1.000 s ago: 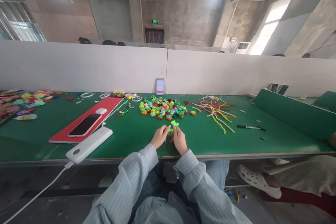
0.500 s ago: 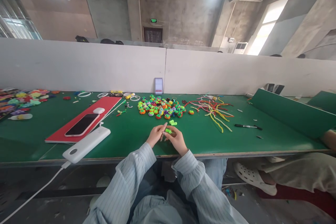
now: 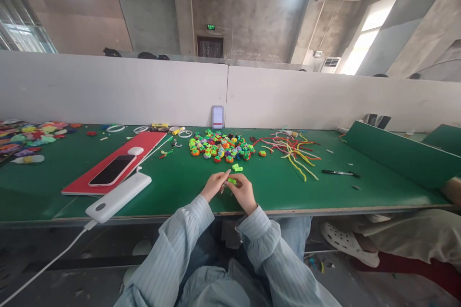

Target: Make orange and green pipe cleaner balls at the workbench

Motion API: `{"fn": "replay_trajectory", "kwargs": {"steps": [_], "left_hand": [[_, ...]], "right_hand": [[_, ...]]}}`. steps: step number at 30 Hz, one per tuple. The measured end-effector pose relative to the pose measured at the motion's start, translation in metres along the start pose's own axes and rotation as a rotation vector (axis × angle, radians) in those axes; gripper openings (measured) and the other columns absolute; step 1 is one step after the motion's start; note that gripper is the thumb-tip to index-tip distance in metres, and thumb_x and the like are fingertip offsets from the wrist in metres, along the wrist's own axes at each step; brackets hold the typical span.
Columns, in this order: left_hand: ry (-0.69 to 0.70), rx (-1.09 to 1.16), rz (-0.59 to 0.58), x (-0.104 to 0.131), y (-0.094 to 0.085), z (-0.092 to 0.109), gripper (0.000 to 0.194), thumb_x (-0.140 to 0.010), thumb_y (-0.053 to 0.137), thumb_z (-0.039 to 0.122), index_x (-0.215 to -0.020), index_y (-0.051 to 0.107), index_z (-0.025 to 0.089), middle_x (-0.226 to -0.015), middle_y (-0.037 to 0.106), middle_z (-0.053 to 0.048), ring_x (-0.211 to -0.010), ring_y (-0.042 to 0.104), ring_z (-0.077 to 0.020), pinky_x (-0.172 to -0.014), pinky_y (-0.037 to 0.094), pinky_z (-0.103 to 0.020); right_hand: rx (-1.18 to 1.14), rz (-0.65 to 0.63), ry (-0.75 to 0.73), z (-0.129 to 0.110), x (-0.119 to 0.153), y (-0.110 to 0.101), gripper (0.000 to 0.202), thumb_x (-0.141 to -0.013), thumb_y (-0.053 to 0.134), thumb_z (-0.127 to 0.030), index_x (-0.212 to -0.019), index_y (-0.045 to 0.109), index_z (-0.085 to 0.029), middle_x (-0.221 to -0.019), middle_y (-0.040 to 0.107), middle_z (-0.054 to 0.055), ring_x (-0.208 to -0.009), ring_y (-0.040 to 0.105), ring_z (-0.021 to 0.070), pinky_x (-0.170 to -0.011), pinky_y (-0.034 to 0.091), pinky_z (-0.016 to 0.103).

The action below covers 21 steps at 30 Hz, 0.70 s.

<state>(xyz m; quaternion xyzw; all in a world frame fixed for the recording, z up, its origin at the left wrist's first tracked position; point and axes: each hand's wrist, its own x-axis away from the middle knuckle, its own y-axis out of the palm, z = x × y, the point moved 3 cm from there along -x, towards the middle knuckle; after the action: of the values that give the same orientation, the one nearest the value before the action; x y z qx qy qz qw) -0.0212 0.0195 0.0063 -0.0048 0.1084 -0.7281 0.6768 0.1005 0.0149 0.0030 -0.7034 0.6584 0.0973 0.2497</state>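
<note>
My left hand and my right hand meet over the front of the green table. Between their fingertips is a small bright green fuzzy piece, partly covered by the fingers. Both hands are closed around it in a pinch. Just beyond the fingertips, a couple of similar bright green pieces lie on the table. Farther back sits a heap of small colourful fuzzy balls, in green, orange, red and purple. To its right, a single orange and green ball lies apart.
Loose fuzzy stems, red, yellow and pink, spread at the right behind a black pen. On the left, a phone rests on a red folder, beside a white power bank. Another person's shoe shows at lower right.
Both hands stay in nearly the same place, still pinching the bright green piece. The fingers have shifted only slightly around it. Nothing else on the table has visibly moved.
</note>
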Motion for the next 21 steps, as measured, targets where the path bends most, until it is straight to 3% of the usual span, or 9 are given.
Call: {"fn": "replay_trajectory", "kwargs": {"steps": [8, 15, 21], "left_hand": [[0.023, -0.111, 0.064, 0.000, -0.002, -0.004, 0.048, -0.077, 0.043, 0.059, -0.051, 0.044, 0.018, -0.038, 0.036, 0.006, -0.035, 0.039, -0.0078, -0.039, 0.033, -0.020], [0.044, -0.156, 0.132, 0.003, -0.002, -0.001, 0.048, -0.076, 0.046, 0.056, -0.046, 0.043, 0.018, -0.036, 0.039, 0.005, -0.036, 0.039, -0.0081, -0.040, 0.031, -0.020], [0.083, -0.226, 0.148, 0.004, -0.003, 0.003, 0.050, -0.077, 0.043, 0.055, -0.044, 0.041, 0.018, -0.036, 0.039, 0.005, -0.039, 0.042, -0.0090, -0.044, 0.032, -0.020]], "right_hand": [[-0.088, -0.002, 0.210, 0.006, 0.001, 0.001, 0.023, -0.067, 0.064, -0.035, -0.082, 0.067, -0.018, -0.066, 0.066, 0.004, -0.055, 0.062, 0.0182, -0.041, 0.050, 0.025], [-0.104, 0.011, 0.213, 0.009, 0.002, 0.001, 0.028, -0.065, 0.065, -0.041, -0.079, 0.066, -0.017, -0.062, 0.066, 0.003, -0.055, 0.064, 0.0201, -0.043, 0.050, 0.027], [-0.049, 0.046, 0.168, 0.011, 0.004, 0.000, 0.022, -0.067, 0.065, -0.038, -0.072, 0.064, -0.017, -0.059, 0.065, 0.003, -0.052, 0.061, 0.0172, -0.051, 0.048, 0.027]]}}
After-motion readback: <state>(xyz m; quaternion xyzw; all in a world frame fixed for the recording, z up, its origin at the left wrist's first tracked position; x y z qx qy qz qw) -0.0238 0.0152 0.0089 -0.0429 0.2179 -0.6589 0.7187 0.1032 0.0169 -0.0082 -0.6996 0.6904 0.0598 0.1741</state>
